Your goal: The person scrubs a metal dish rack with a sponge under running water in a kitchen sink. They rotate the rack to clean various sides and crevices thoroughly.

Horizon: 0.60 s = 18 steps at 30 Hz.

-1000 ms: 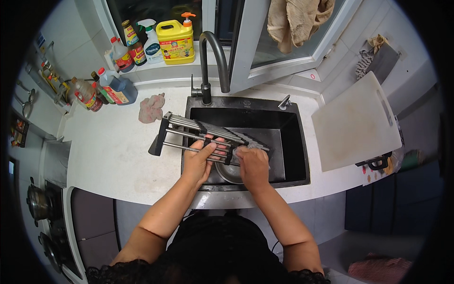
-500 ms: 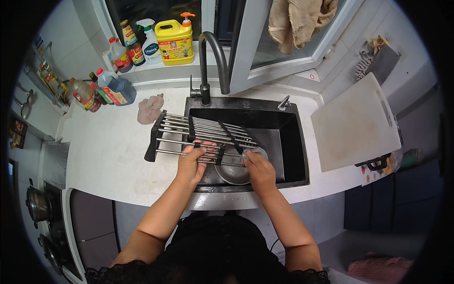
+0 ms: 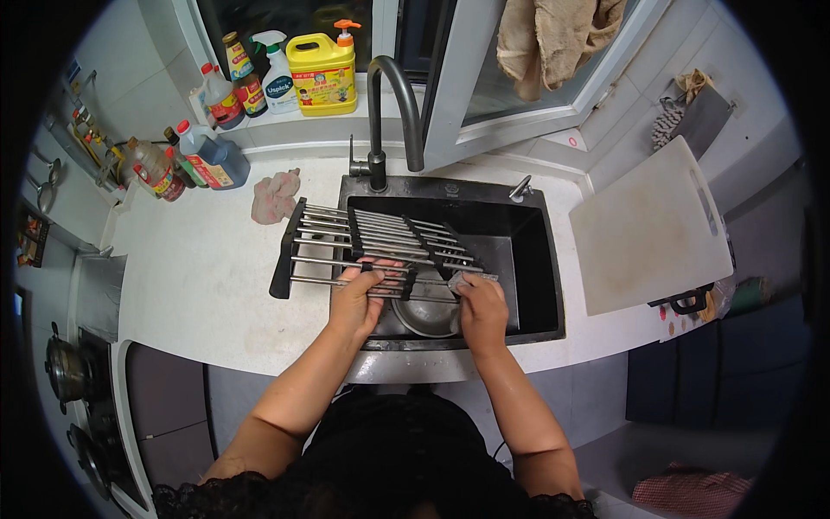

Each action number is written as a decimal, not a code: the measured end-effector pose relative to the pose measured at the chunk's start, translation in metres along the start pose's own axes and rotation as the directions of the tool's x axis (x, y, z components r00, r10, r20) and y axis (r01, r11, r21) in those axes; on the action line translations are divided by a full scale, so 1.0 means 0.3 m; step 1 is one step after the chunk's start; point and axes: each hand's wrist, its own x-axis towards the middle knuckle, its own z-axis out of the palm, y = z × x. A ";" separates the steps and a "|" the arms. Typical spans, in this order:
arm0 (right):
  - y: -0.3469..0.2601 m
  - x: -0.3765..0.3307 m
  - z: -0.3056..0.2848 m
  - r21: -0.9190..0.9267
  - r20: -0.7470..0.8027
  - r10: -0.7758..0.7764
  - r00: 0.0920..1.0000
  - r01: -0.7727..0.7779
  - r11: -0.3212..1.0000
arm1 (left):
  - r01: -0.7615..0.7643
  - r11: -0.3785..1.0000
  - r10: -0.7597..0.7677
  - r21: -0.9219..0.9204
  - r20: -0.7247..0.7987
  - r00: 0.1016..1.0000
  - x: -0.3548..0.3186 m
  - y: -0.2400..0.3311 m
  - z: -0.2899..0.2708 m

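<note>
An expandable drain rack (image 3: 354, 233) of steel rods with black end pieces is held tilted over the black sink (image 3: 538, 259), its left end above the counter. My left hand (image 3: 353, 303) grips its near rods from below, thumb on top. At the rack's right end my right hand (image 3: 484, 313) pinches a crumpled greyish cloth (image 3: 474, 279) against the rods; its exact kind is hard to make out. Beneath the rack, a round metal bowl or pan (image 3: 424, 318) sits in the sink, partly covered by the rack.
A dark faucet (image 3: 393, 73) rises behind the sink, beside an open window. A pinkish rag (image 3: 277, 197) lies on the white counter (image 3: 207, 285). Several bottles and a yellow jug (image 3: 322, 78) stand at the back left. At right leans a cutting board (image 3: 644, 229).
My right hand and the cloth have moved slightly right along the rack's end. The rack has shifted very little, still in my left hand.
</note>
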 end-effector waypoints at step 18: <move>-0.053 0.017 0.001 0.042 0.271 0.216 0.938 -0.236 0.971 | -0.121 0.986 0.121 0.118 0.010 0.993 -0.049 0.011 -0.005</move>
